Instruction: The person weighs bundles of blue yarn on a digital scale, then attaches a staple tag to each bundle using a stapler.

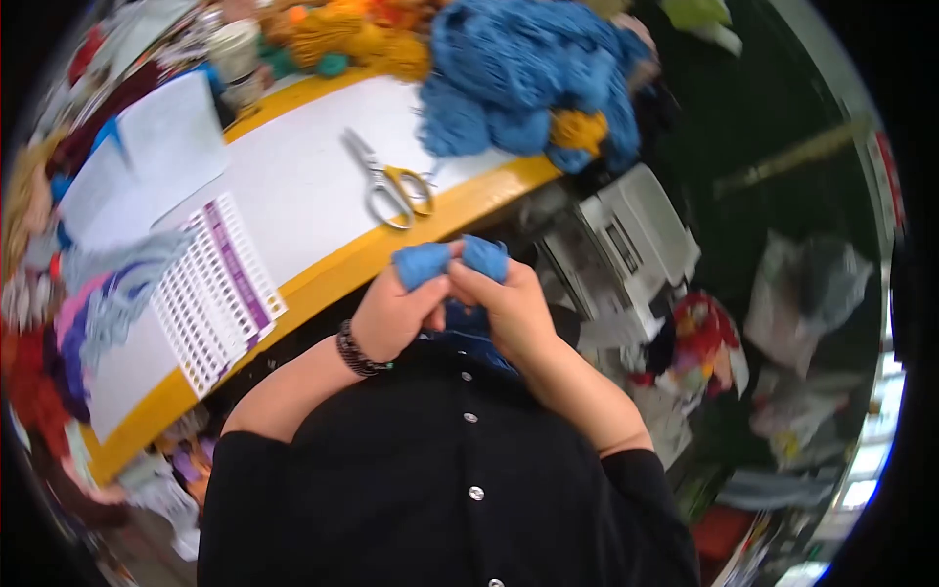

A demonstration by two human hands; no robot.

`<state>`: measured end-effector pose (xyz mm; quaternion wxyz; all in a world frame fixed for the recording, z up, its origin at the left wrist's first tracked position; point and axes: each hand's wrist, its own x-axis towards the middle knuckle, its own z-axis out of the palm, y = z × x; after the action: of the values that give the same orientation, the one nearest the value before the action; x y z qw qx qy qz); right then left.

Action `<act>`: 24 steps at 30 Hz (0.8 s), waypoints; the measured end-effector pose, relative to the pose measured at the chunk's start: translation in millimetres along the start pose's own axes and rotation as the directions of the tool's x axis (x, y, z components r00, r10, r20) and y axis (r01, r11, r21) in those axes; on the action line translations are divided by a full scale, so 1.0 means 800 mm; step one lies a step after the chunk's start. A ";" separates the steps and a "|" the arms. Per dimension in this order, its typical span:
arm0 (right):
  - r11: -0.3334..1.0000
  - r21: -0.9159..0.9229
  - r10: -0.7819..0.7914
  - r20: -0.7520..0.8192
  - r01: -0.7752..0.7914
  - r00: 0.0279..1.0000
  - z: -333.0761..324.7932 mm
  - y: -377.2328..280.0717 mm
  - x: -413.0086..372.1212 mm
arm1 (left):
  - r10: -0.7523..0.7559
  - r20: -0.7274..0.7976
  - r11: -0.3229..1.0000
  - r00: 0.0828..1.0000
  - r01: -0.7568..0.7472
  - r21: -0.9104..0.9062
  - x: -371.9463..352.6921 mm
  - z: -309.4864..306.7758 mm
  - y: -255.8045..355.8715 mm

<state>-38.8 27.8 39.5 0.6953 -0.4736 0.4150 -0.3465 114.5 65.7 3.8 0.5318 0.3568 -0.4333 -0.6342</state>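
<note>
Blue yarn (423, 264) is bunched between my two hands, in front of my chest and just off the table's near edge. My left hand (383, 315), with a dark beaded bracelet at the wrist, is closed on one part of it. Fingers of my right hand (511, 301) pinch the other part, and the fingertips of both hands meet in the middle. Scissors (389, 184) with a yellow and a grey handle lie on the white tabletop (284, 166) just beyond. A large heap of blue yarn (528, 68) sits at the table's far right end.
Orange yarn (337, 34) and a jar (235, 54) stand at the back. On the left are white papers (166, 147), a printed chart (220, 293) and pastel yarn (127, 293). Right of the table are a grey plastic unit (631, 235), a cloth pile (704, 338) and plastic bags (782, 313).
</note>
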 end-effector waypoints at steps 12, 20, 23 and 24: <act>0.938 0.343 -0.049 -0.012 0.050 0.999 -0.043 0.005 -0.010 | -0.175 0.025 0.980 0.984 0.177 -0.088 0.038 0.022 -0.022; 0.945 0.314 -0.083 -0.044 0.093 0.996 -0.063 0.007 -0.005 | -0.105 -0.068 0.991 0.992 0.109 0.072 0.057 0.040 -0.029; 0.941 0.325 -0.082 -0.058 0.096 0.995 -0.068 0.008 -0.003 | -0.074 -0.065 0.990 0.995 0.081 0.114 0.062 0.044 -0.033; 0.935 0.337 -0.091 -0.070 0.109 0.993 -0.071 0.009 -0.001 | -0.053 -0.056 0.990 0.997 0.060 0.127 0.065 0.044 -0.034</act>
<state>-90.1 9.7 21.5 0.7369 -0.3574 0.3424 -0.4604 62.8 21.8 -8.1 0.5006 0.4189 -0.4490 -0.6102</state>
